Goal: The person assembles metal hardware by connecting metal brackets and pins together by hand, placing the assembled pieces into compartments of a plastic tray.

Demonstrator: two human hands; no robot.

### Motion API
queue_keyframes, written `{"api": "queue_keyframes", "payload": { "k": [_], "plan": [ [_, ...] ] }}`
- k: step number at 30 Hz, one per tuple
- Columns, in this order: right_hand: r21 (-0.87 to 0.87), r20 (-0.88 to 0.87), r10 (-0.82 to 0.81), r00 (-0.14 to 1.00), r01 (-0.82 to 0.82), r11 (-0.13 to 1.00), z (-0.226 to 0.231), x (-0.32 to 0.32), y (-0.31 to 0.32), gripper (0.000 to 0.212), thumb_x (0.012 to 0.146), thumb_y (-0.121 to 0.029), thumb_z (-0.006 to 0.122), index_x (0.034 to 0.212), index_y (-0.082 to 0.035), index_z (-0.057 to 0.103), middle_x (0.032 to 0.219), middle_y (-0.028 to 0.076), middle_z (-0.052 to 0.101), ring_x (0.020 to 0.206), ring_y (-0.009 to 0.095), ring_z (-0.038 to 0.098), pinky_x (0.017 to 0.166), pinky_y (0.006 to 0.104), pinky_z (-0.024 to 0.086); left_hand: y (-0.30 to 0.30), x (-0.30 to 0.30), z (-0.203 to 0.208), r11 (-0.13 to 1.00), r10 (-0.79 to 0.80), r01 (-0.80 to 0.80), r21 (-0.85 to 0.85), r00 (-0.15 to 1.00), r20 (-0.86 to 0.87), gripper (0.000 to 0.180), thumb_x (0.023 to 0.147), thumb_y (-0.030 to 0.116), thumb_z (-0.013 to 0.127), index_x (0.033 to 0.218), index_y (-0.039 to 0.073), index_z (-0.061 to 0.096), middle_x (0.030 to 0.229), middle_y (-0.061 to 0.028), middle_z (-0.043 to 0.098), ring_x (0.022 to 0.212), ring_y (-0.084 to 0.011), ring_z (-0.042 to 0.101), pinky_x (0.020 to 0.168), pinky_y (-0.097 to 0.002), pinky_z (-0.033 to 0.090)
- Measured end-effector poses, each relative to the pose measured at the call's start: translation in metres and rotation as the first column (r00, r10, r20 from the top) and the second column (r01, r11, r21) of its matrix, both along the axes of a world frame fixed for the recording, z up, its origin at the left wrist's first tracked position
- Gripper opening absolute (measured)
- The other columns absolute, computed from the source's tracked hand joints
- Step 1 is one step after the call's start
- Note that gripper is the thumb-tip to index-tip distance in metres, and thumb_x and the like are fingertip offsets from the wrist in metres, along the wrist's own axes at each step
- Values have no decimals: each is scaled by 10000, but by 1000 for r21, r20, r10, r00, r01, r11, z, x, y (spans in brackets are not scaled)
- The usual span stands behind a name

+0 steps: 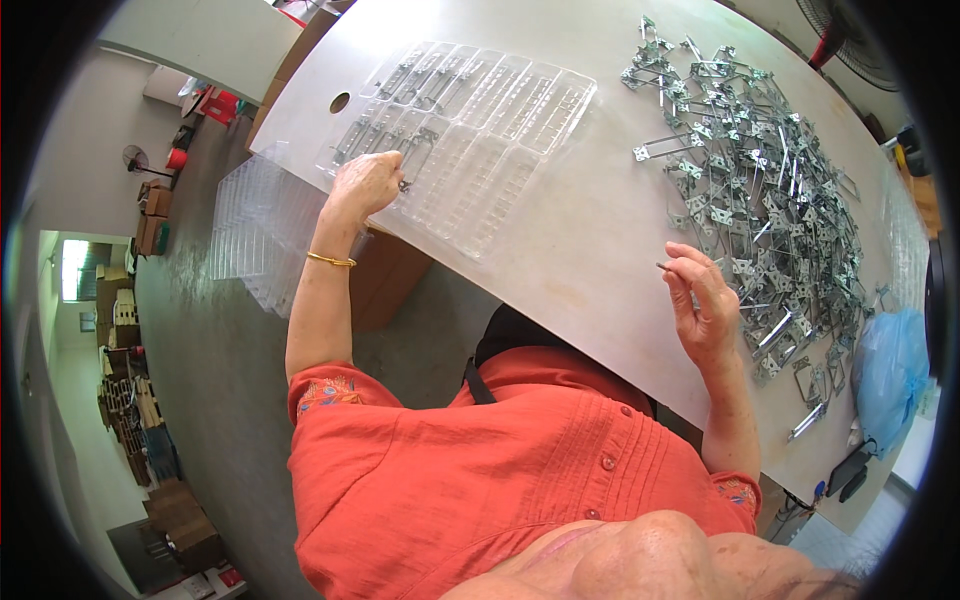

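Note:
My left hand (367, 185) is closed over the near left part of a clear plastic tray (535, 150). Between its fingertips shows a small metal bracket (404, 186), partly hidden by the fingers. Metal wire-and-plate brackets (425, 88) lie in several of the tray's left slots; the slots to the right hold none. At the table's near right, my right hand (703, 305) is raised in a pinch beside a large heap of loose metal brackets (745, 190). A tiny dark tip pokes out from its fingers, too small to name.
Stacked clear trays (262, 235) stand beyond the left edge of the white table (590, 250), near a cardboard box (385, 280). A blue plastic bag (890, 375) sits at the right edge. The tabletop has a round hole (340, 103). A fan (848, 40) is at the far right.

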State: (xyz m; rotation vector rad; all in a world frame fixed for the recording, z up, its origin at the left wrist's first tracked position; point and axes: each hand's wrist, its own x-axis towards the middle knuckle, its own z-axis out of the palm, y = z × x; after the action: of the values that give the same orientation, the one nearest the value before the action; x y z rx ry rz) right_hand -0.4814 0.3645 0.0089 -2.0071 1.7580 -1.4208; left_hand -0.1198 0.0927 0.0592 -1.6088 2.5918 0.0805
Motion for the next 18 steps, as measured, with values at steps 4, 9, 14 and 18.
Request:
{"api": "queue_keyframes", "payload": {
  "k": [4,9,14,18],
  "plan": [
    [13,15,9,1000,-9,1000,0,0,1,122,902,-46,692,1014,-52,644,1111,143,695,735,242,692,617,315,543,-6,-1,-3,997,11,-19,76,994,105,242,891,252,589,934,18,633,966,-219,685,982,-404,644,844,-507,485],
    [0,23,16,1000,-16,1000,2,-1,1,123,898,-44,694,1010,-52,643,1112,141,695,713,241,689,606,314,542,-12,5,-15,996,14,-23,81,994,111,256,892,257,593,922,11,657,959,-222,689,982,-403,647,846,-503,490],
    [3,19,-10,1000,10,1000,1,-3,2,127,891,-36,696,1004,-55,641,1107,139,695,716,244,689,605,321,544,-4,-14,-4,997,-19,4,76,981,195,274,900,267,600,906,2,672,955,-221,691,960,-402,658,842,-502,499],
    [34,63,15,998,-17,999,4,-2,3,140,880,-28,704,1001,-58,640,1093,137,697,736,244,697,610,321,546,15,-42,6,998,-4,22,-67,967,256,243,914,240,612,923,12,693,969,-196,692,920,-384,677,807,-472,523]
  ]
}}
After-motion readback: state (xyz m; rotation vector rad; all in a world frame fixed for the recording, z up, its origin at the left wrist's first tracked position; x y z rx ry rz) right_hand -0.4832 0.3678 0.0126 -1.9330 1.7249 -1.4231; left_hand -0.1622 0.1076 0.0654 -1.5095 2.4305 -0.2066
